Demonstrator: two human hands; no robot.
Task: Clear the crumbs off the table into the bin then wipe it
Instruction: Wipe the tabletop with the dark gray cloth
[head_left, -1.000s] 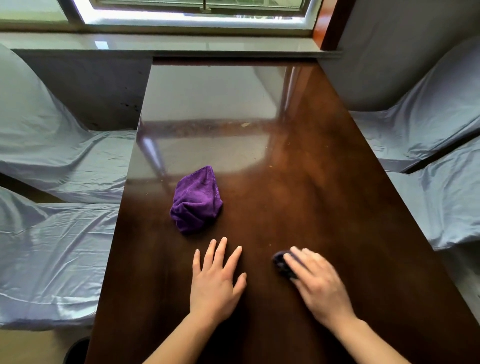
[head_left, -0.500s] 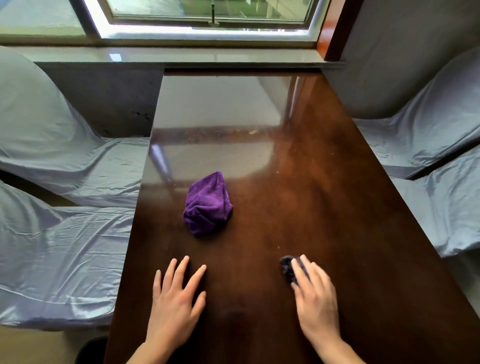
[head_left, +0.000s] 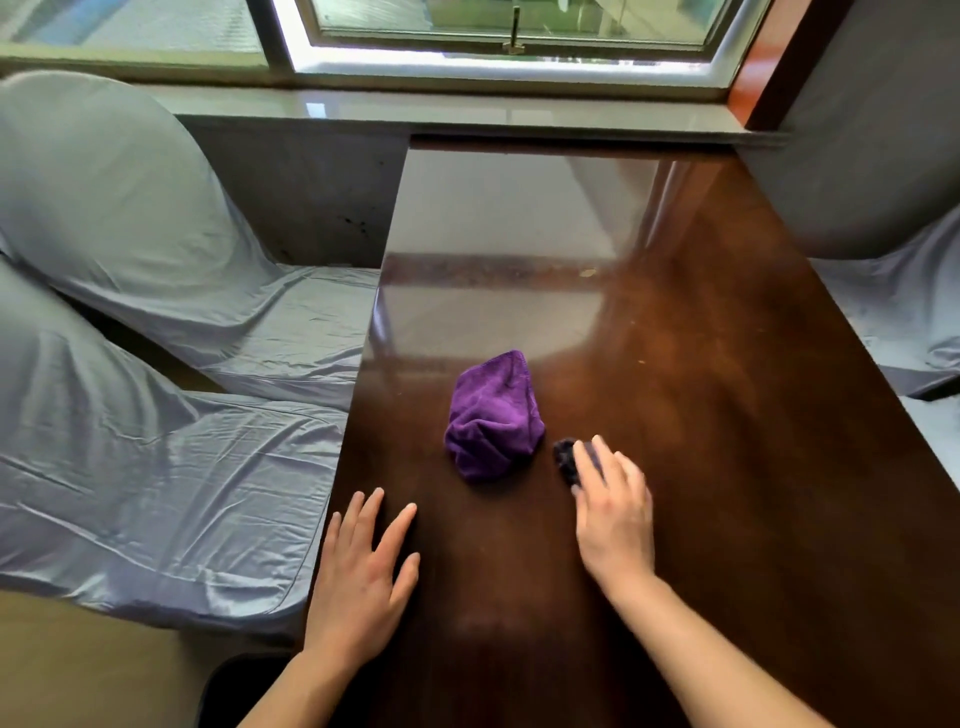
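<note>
A crumpled purple cloth (head_left: 492, 415) lies on the glossy brown table (head_left: 727, 415). Just right of it is a small dark clump (head_left: 565, 457), with the fingertips of my right hand (head_left: 613, 512) laid flat against it, not gripping it. My left hand (head_left: 363, 577) rests flat, fingers spread, at the table's left edge and holds nothing. A pale crumb (head_left: 588, 272) lies farther back on the table. A dark bin (head_left: 228, 691) shows partly below the table's near left corner.
Chairs under grey covers (head_left: 156, 467) stand close along the left side, and more covered seats (head_left: 893, 322) along the right. A stone window sill (head_left: 467, 111) and window close off the table's far end.
My right hand has slid the dark clump left and forward, up beside the purple cloth. My left hand has moved left to the table's edge.
</note>
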